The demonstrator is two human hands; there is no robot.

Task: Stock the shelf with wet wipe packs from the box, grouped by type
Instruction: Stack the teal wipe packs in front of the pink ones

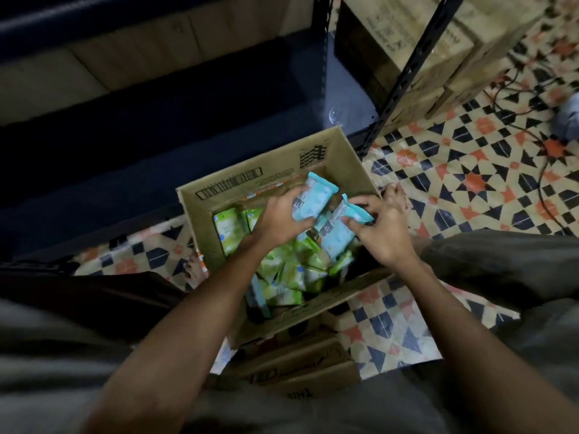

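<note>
An open cardboard box (pixel 200 220) stands on the floor between my knees, holding several green wet wipe packs (pixel 291 270). My left hand (pixel 279 217) grips a light blue wipe pack (pixel 315 198) above the box. Beside it, my right hand (pixel 380 228) holds a second light blue pack (pixel 336 231) by its upper end, its lower end hanging over the green packs. The dark blue metal shelf (pixel 156 145) runs just beyond the box, its low board in shadow.
A black perforated shelf post (pixel 407 73) slants up at the right, with stacked cardboard cartons (pixel 438 42) behind it. Cables (pixel 532 126) trail over the patterned tile floor (pixel 470 170) at the right. More cartons sit on the shelf at top left.
</note>
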